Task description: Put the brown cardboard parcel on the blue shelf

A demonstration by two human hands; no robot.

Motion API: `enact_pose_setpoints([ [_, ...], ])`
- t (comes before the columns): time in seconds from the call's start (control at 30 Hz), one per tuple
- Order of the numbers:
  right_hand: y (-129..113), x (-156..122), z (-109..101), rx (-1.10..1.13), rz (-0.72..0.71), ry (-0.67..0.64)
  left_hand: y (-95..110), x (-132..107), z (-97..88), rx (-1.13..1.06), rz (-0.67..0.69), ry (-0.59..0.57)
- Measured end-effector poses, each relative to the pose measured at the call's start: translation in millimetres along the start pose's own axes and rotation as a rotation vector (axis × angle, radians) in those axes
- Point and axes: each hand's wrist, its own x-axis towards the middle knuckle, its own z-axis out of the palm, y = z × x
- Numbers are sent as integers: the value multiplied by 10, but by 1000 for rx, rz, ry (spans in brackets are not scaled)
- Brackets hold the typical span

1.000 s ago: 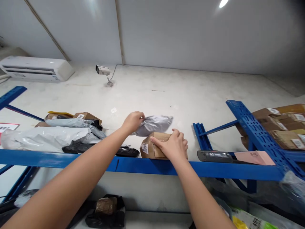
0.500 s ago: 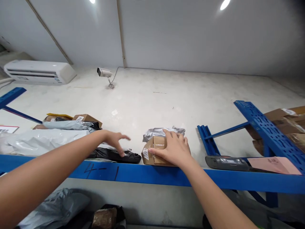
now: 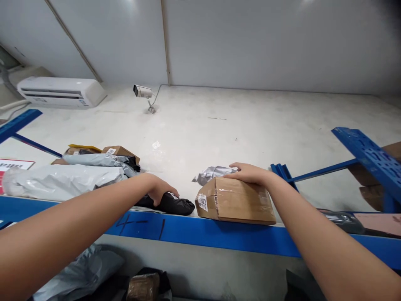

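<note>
Thumb and fingers of the left hand (image 3: 158, 188) straddle the black parcel (image 3: 181, 205), closed on it from above, while the right hand (image 3: 250, 172) lies over the upper back edge of the cardboard box (image 3: 244, 200); whether those right fingers grasp or merely rest, I cannot tell. Behind everything stands the pale wall (image 3: 266, 125). Across the lower part runs the blue beam (image 3: 203, 229), the shelf's front edge, marked with dark strokes reading 4-1. Toward the left end of the shelf, a long white bag (image 3: 69, 179) lies beyond the left forearm. Next in size, the box sits at the front of the shelf, beneath the right palm. The black parcel lies just left of the box, its rounded end showing past the left fingertips. Smaller still, a crumpled silver pouch (image 3: 213, 173) sits behind the box's left half, close by the right fingertips; contact there is unclear. Smallest is the white label (image 3: 203, 202) on the box's left end.
</note>
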Motion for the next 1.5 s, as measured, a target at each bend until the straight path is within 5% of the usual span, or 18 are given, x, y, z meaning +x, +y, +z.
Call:
enact_pose_setpoints([
  [0.23, 50, -17, 68, 141, 48, -32, 64, 138, 104, 124, 57, 116],
  [0.37, 51, -89, 65, 203, 24, -39, -26, 14, -1, 2, -5, -34],
  [0.47, 69, -117, 74, 183, -26, 42, -16, -96, -132, -316, -69, -83],
  [0.6, 91, -107, 93, 114, -79, 225, 353, -84, -228, -794, 33, 306],
  [0.67, 97, -116, 94, 94, -105, 266, 621, -8, -225, -801, 96, 512],
  [0.77, 112, -212, 72, 76, -101, 310, 924, 110, -199, -729, 88, 602],
  [0.87, 144, -427, 32, 56, -16, 270, 1041, 154, -207, -718, 20, 560],
  [0.97, 165, -659, 8, -19, 50, 71, 1057, 121, -288, -729, -2, 492],
  [1.1, 114, -748, 49, -74, 69, -19, 1019, 104, -456, -817, 83, 247],
  [1.3, 19, -418, 366, -148, 134, -118, 806, 397, -461, -790, 57, 35],
  [1.5, 39, 126, 787, -185, 95, -322, 710, 767, -233, -527, -54, 96],
])
